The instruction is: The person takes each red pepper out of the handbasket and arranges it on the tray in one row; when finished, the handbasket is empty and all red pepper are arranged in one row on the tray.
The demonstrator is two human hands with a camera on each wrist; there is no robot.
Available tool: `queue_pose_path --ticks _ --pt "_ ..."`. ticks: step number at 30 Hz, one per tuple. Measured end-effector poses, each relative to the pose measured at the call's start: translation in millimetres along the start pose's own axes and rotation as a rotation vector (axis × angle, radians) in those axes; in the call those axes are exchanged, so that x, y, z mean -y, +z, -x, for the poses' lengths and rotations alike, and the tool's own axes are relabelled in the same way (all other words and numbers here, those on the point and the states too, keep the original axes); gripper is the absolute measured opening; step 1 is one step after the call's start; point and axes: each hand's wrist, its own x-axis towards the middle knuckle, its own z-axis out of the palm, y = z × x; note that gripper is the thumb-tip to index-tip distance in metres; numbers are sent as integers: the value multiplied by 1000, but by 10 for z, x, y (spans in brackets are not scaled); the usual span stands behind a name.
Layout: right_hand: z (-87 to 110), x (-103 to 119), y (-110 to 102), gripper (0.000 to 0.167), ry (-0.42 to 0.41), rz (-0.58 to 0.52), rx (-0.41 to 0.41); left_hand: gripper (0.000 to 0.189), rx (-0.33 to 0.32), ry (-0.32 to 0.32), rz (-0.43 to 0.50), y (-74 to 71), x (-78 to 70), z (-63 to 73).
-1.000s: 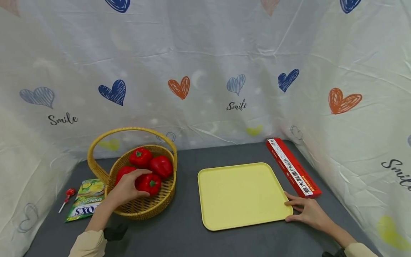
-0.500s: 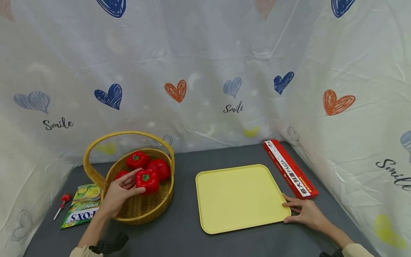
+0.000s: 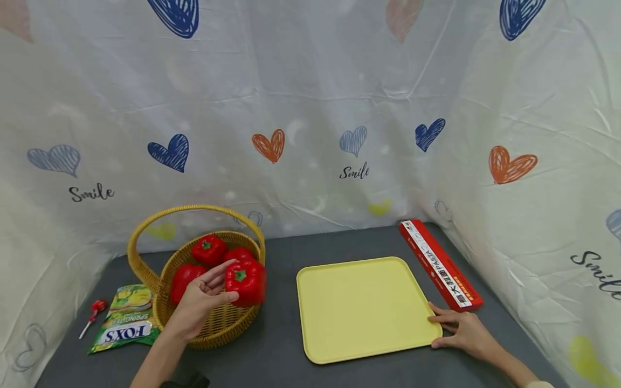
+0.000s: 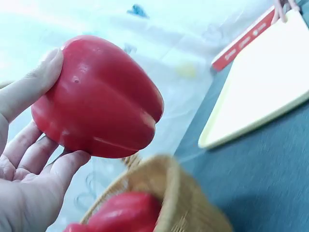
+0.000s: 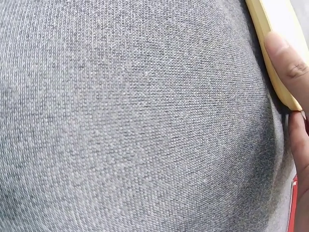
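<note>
My left hand (image 3: 194, 308) grips a red bell pepper (image 3: 248, 283) with a green stem, thumb on one side and fingers on the other. In the left wrist view this bell pepper (image 4: 99, 99) is raised above the wicker basket (image 4: 193, 200). Several more red bell peppers (image 3: 210, 250) lie inside the basket, partly behind the hand. At the right, my right hand (image 3: 466, 330) pinches the near right corner of a flat yellow tray (image 3: 361, 307). The right wrist view shows a thumb and a finger on the tray's rim (image 5: 269, 60).
A tall arched handle (image 3: 204, 208) rises over the basket. Left of it lie a green and yellow FOX'S packet (image 3: 125, 318) and a red lollipop (image 3: 98, 307). A long red pasta box (image 3: 441, 264) lies beyond the tray's right side. A printed cloth (image 3: 310, 108) hangs behind the table.
My left hand has lifted the bell pepper out from among the others and carried it rightward to the basket's right rim. The right hand stays at the tray's corner.
</note>
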Motion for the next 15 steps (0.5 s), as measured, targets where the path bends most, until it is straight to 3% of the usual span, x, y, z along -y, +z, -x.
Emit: queue_pose_path --ticks 11,15 --pt "-12 -5 1 61 -5 18 14 65 93 27 42 559 199 -219" --pt "-8 -8 -3 61 -16 14 11 64 52 48 39 813 278 -369"
